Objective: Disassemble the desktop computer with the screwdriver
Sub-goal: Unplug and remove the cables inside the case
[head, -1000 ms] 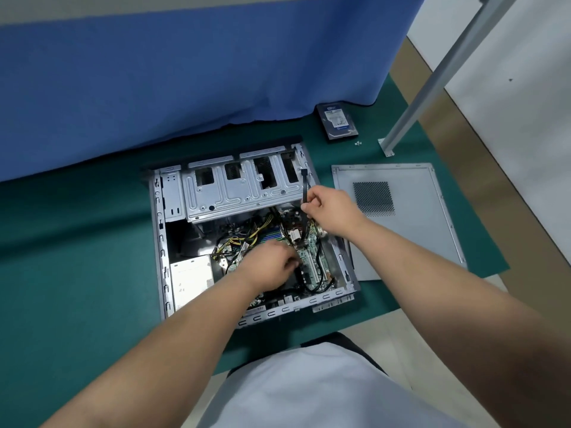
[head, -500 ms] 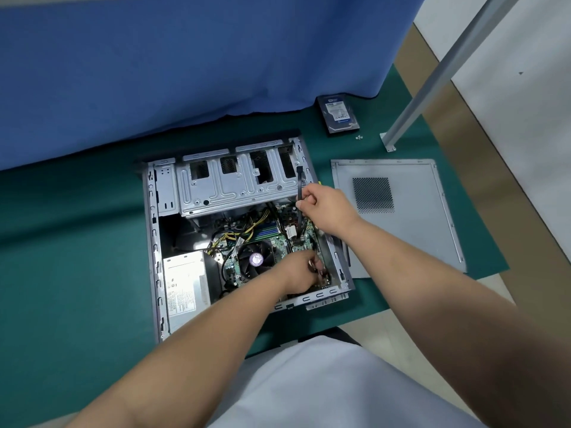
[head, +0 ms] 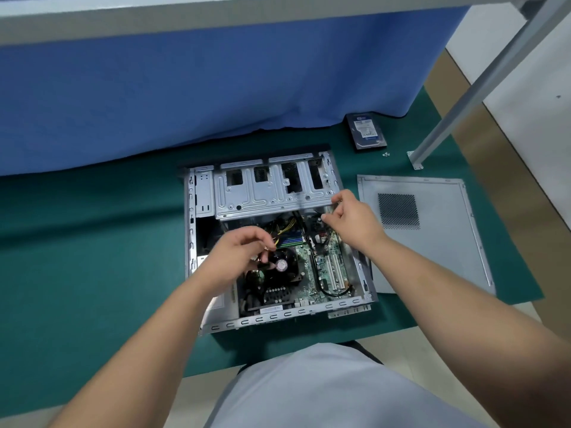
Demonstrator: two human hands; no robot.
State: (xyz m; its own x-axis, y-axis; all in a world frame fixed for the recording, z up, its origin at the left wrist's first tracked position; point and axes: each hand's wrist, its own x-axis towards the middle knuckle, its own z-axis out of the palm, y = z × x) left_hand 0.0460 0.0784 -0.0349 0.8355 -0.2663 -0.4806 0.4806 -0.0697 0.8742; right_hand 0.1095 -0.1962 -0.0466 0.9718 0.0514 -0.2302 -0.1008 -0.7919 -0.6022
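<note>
The open desktop case (head: 279, 320) lies flat on a green mat, its motherboard (head: 326, 267) exposed. My left hand (head: 241, 261) hovers over the CPU fan (head: 281, 265) with fingers curled beside the yellow and black cables (head: 285, 227); whether it holds anything is unclear. My right hand (head: 350, 219) is at the right end of the silver drive cage (head: 262, 196). Its thumb and forefinger pinch a thin black cable, mostly hidden by the hand. No screwdriver is visible.
The removed side panel (head: 438, 251) lies right of the case. A hard drive (head: 366, 131) and loose screws (head: 385, 154) sit at the back right near a metal table leg (head: 463, 97). A blue cloth (head: 200, 88) hangs behind.
My left hand has moved from the lower right of the motherboard up and left to above the fan. My right hand has stayed at the drive cage's right end, and the black cable's upright end is hidden.
</note>
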